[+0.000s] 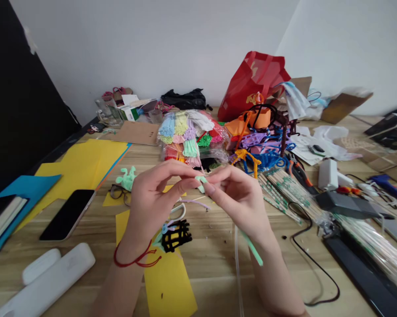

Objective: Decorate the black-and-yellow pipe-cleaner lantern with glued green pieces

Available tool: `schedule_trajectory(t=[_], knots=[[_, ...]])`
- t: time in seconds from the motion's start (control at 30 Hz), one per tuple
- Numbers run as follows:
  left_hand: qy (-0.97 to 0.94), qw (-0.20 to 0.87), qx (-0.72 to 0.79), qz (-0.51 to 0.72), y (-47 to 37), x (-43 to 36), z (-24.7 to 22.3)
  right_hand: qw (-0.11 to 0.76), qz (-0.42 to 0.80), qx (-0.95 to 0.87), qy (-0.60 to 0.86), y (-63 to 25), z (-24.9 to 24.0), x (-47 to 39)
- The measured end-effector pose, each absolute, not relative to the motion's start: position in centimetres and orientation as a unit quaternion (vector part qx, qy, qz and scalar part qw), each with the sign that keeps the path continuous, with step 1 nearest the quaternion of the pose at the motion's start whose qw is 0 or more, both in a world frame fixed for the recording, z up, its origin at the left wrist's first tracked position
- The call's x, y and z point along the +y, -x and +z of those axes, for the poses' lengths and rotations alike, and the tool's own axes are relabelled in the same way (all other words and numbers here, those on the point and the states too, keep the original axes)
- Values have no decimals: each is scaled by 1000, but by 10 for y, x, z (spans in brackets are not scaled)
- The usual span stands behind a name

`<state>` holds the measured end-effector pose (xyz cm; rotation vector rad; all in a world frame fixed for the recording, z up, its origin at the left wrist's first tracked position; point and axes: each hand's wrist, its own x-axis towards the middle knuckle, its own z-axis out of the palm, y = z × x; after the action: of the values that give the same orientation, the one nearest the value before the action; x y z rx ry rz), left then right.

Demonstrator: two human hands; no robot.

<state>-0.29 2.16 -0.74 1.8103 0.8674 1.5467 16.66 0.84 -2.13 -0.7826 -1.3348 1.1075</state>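
A light green pipe cleaner (pixel 201 187) is bent between the fingertips of both hands, above the middle of the table. My left hand (pixel 157 198), with a red string on its wrist, pinches one side of the bend. My right hand (pixel 239 198) pinches the other side, and a straight green length (pixel 252 248) comes out below its palm. Under my left hand lie a black woven pipe cleaner piece (pixel 177 236) and white-handled scissors (pixel 178 212), partly hidden. A green twisted pipe cleaner figure (pixel 127 178) sits left of my left hand.
A phone (pixel 68 215), a white case (pixel 41 266) and yellow sheets (pixel 76 164) lie left. Bagged pipe cleaners (pixel 191 136) and a red bag (pixel 254 83) stand behind. Rightward are pliers (pixel 300 172), wrapped sticks (pixel 289 193) and a black cable (pixel 312 259).
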Motion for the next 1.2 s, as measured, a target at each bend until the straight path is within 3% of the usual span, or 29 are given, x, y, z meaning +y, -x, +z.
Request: schedule_trajectory(t=[0.17,0.47,0.73,0.93,1.07,1.2], knots=[[-627,381,327,595,2,26,-12,579,460,-587,329,-167,-21,8],[-588,435,338,593,0,31,-19,577,477,-580,321,-165,-18,6],[-616,418,288,602,-12,31,-18,451,687,-512,249,-170,-14,16],[-692,307,258,600,-9,34,-21,404,774,-454,180,-172,-19,27],[-771,202,237,556,-1,39,-26,411,760,-465,193,-172,-19,27],[-785,215,245,527,5,38,-23,422,697,-530,235,-171,-18,23]])
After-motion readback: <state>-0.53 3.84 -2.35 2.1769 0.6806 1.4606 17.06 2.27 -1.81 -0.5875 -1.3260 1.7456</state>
